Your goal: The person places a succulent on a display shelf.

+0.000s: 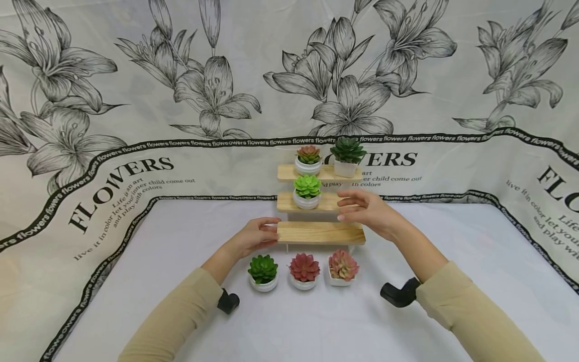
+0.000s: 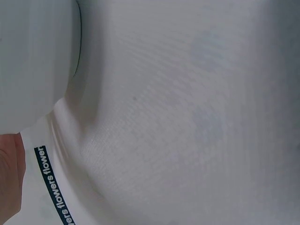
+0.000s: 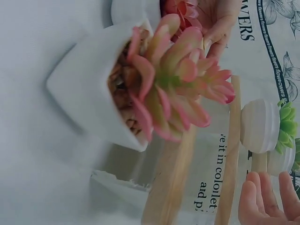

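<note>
A three-tier wooden plant stand [image 1: 320, 233] stands mid-table. At the left end of its lowest plank is my left hand [image 1: 253, 237], thumb and fingers gripping the plank's edge. My right hand [image 1: 368, 213] is at the right end of the middle plank, fingers nearly straight and pinching nothing. In front of the stand sit a green succulent [image 1: 263, 269], a red succulent [image 1: 304, 267] and a pink succulent [image 1: 343, 265]. In the right wrist view the pink succulent's white pot [image 3: 89, 84] is close to the camera.
A bright green succulent [image 1: 307, 186] stands on the middle plank. The top plank carries a reddish-green succulent [image 1: 309, 155] and a dark green succulent [image 1: 347, 150]. White cloth [image 1: 181, 241] covers the table; a flower-printed curtain [image 1: 226, 171] hangs behind. Black straps [image 1: 398, 294] circle the wrists.
</note>
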`<move>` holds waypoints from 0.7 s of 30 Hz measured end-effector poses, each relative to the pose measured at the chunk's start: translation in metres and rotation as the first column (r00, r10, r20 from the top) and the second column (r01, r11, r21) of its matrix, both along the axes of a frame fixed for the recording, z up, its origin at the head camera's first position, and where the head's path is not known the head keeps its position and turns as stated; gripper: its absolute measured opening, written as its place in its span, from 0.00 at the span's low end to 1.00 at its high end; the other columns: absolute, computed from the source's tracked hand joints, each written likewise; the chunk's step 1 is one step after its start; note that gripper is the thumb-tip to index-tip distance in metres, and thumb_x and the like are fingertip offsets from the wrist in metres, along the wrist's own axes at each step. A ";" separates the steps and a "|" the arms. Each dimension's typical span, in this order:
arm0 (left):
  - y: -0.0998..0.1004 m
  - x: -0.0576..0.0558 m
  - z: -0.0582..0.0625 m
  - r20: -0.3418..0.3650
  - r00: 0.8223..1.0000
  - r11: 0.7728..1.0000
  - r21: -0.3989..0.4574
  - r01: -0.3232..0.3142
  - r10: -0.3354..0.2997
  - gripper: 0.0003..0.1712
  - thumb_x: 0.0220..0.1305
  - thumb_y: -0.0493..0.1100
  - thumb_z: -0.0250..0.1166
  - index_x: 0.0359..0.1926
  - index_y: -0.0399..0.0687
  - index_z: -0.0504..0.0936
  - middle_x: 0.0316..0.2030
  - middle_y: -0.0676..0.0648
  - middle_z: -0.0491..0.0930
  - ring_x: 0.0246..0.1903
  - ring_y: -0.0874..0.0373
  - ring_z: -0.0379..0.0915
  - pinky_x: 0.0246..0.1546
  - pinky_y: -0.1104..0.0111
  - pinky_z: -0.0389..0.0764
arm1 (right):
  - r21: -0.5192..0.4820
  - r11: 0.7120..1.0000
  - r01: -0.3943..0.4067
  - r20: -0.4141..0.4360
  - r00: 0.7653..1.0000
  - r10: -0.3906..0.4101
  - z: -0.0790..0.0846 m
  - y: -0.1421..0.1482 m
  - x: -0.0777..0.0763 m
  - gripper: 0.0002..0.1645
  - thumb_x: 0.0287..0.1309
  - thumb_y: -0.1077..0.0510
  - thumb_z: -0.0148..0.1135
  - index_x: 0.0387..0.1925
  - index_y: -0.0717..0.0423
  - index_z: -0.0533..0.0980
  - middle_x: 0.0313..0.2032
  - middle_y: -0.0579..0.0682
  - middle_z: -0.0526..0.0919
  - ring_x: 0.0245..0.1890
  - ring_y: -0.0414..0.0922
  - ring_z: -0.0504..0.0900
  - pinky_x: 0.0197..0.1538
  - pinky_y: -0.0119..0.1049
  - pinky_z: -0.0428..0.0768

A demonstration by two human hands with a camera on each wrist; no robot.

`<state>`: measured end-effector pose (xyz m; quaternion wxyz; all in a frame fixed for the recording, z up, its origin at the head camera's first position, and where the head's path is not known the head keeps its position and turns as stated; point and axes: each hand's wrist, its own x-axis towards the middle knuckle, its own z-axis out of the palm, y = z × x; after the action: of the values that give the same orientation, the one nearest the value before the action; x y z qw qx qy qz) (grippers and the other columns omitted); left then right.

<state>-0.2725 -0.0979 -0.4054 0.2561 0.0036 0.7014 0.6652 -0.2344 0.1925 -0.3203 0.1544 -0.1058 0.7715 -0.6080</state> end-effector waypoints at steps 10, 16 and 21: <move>0.000 0.000 -0.001 0.000 1.000 1.000 0.000 0.005 -0.005 0.29 0.61 0.28 0.59 0.63 0.39 0.67 0.51 0.37 0.71 0.41 0.56 0.74 0.50 0.63 0.78 | 0.005 1.000 -0.013 0.014 1.000 0.013 -0.009 0.013 0.016 0.43 0.52 0.64 0.65 0.66 0.67 0.55 0.59 0.66 0.63 0.60 0.61 0.63 0.55 0.38 0.75; 0.000 0.000 -0.001 0.002 1.000 1.000 -0.003 0.004 -0.004 0.29 0.60 0.28 0.59 0.63 0.39 0.67 0.52 0.37 0.71 0.41 0.56 0.74 0.49 0.63 0.78 | 0.008 1.000 -0.008 0.000 1.000 0.008 -0.014 0.018 0.022 0.42 0.51 0.64 0.66 0.65 0.68 0.57 0.58 0.64 0.66 0.58 0.59 0.66 0.53 0.35 0.76; 0.000 0.000 -0.002 0.003 1.000 1.000 -0.007 0.007 -0.007 0.29 0.60 0.29 0.60 0.63 0.39 0.67 0.52 0.37 0.71 0.41 0.56 0.74 0.49 0.63 0.78 | 0.012 1.000 -0.005 -0.001 1.000 0.005 -0.020 0.022 0.027 0.42 0.51 0.65 0.67 0.64 0.69 0.57 0.58 0.67 0.64 0.57 0.59 0.67 0.51 0.34 0.77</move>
<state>-0.2727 -0.0977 -0.4071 0.2596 0.0040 0.7034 0.6617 -0.2070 0.2144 -0.3400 0.1563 -0.1070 0.7749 -0.6031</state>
